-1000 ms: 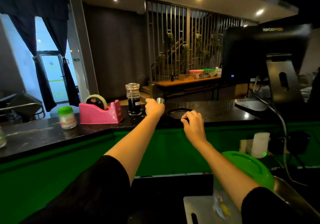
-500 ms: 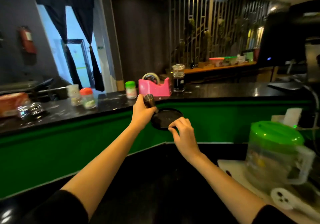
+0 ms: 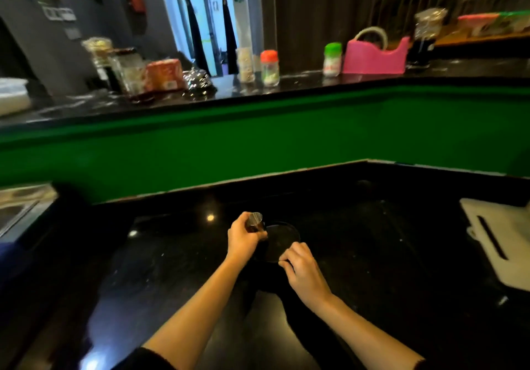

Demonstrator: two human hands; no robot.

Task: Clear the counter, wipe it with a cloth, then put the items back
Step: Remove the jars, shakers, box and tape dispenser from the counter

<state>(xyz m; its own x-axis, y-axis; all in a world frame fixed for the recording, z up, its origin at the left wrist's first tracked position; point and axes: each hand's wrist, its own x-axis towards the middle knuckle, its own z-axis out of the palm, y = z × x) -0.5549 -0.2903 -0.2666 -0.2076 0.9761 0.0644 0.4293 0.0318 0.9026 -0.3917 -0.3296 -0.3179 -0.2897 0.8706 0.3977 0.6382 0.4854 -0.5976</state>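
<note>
Both forearms reach forward over the glossy black bench [image 3: 387, 255]. The right hand [image 3: 304, 269] pinches its grip on the near rim of a round black tray [image 3: 282, 233]. The left hand [image 3: 243, 239] curls its grip round a small brown metal-capped shaker [image 3: 254, 223], upright just beside the tray. The dark tray blurs into the bench, so I cannot tell whether it rests there.

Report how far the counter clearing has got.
Done: little that shows. In hand: the left hand grips a small metal-topped shaker and the right hand pinches the rim of a black round tray, both down at the lower worktop. Left: the upper counter carries the pink tape dispenser, green-capped jar, red-capped jar and more. No cloth is in view, so wiping and putting back remain.
</note>
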